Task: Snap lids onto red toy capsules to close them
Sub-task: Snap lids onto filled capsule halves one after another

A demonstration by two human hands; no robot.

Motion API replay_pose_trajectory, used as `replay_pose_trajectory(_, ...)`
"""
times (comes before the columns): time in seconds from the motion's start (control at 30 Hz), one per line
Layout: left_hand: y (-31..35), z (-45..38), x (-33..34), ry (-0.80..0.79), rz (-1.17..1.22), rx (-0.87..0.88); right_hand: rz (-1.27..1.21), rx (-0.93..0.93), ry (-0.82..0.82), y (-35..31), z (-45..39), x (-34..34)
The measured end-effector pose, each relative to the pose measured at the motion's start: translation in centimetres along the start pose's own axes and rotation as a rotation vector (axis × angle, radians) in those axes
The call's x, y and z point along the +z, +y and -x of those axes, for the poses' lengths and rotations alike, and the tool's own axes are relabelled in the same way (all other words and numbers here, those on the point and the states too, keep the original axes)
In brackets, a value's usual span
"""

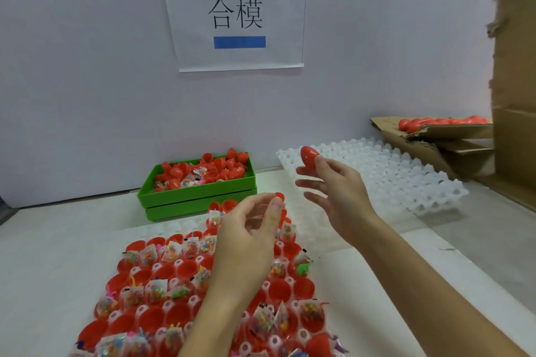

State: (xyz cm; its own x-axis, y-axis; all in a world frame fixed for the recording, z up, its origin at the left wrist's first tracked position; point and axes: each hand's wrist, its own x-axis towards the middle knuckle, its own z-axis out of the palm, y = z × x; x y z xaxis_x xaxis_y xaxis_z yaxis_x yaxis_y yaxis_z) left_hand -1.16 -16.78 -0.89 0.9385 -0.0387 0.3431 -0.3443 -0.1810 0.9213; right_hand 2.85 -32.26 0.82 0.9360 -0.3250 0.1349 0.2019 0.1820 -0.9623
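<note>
My right hand (339, 197) holds a closed red capsule (308, 154) between thumb and fingertips, raised above the near corner of an empty white tray (406, 180). My left hand (246, 240) hovers over the white tray of open red capsule halves (188, 269), its fingers loosely curled with nothing plainly in them. A bit of red shows just behind its thumb tip. Many halves hold small clear packets of colourful toys. The left forearm hides part of this tray.
A green bin (200, 197) with loose red lids and toy packets stands behind the filled tray. A cardboard box (429, 139) at the right back holds closed red capsules (441, 122). A paper sign (236, 13) hangs on the wall.
</note>
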Motion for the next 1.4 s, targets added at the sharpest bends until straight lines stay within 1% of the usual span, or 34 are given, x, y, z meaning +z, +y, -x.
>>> replay_pose_trajectory(0.07, 0.1, 0.1, 0.2, -0.004, 0.009, 0.002, -0.071, 0.026, 0.065, -0.5, -1.3, -0.6)
replay_pose_trajectory(0.23, 0.4, 0.3, 0.7, -0.028, -0.01, 0.027, -0.303, 0.084, 0.16, -1.7, -5.2, -1.6)
replay_pose_trajectory(0.37, 0.5, 0.5, 0.7, -0.031, 0.002, 0.028, -0.391, 0.096, 0.267, -3.4, -9.7, -2.7)
replay_pose_trajectory(0.43, 0.5, 0.5, 0.7, -0.027, 0.019, 0.019, -0.447, 0.066, 0.365, -5.2, -12.4, -4.0)
replay_pose_trajectory(0.53, 0.5, 0.4, 0.7, -0.044, 0.011, 0.005, -0.553, -0.033, 0.579, -7.9, -15.8, -7.2)
replay_pose_trajectory(0.57, 0.5, 0.4, 0.6, -0.062, 0.003, -0.002, -0.53, -0.044, 0.627, -8.2, -16.5, -8.2)
replay_pose_trajectory(0.6, 0.5, 0.4, 0.6, -0.084, -0.011, -0.009, -0.457, -0.045, 0.647, -8.2, -16.8, -9.0)
replay_pose_trajectory(0.63, 0.5, 0.3, 0.5, -0.105, -0.029, -0.015, -0.396, -0.043, 0.63, -7.6, -16.5, -9.4)
replay_pose_trajectory(0.77, 0.5, 0.2, 0.4, -0.132, -0.037, -0.036, -0.035, -0.016, 0.411, -2.4, -13.6, -8.4)
replay_pose_trajectory(0.87, 0.6, 0.2, 0.3, -0.121, -0.032, -0.044, 0.262, -0.087, 0.265, 0.8, -11.1, -7.1)
replay_pose_trajectory(1.0, 0.4, 0.0, 0.1, -0.099, -0.084, -0.052, 0.534, -0.201, 0.066, 1.2, -8.8, -4.7)
replay_pose_trajectory(1.13, -0.1, -0.2, -0.4, -0.065, -0.139, -0.048, 0.727, -0.28, -0.036, -0.1, -8.1, -2.9)
replay_pose_trajectory(1.2, -0.3, -0.3, -0.8, -0.034, -0.144, -0.078, 0.789, -0.296, -0.12, -0.3, -7.6, -1.7)
replay_pose_trajectory(1.3, -0.6, -0.5, -1.3, 0.024, -0.13, -0.153, 0.879, -0.345, -0.323, 0.1, -6.1, 0.8)
replay_pose_trajectory(1.4, -0.8, -0.7, -1.8, 0.136, -0.128, -0.232, 0.902, -0.373, -0.512, 1.3, -4.9, 3.6)
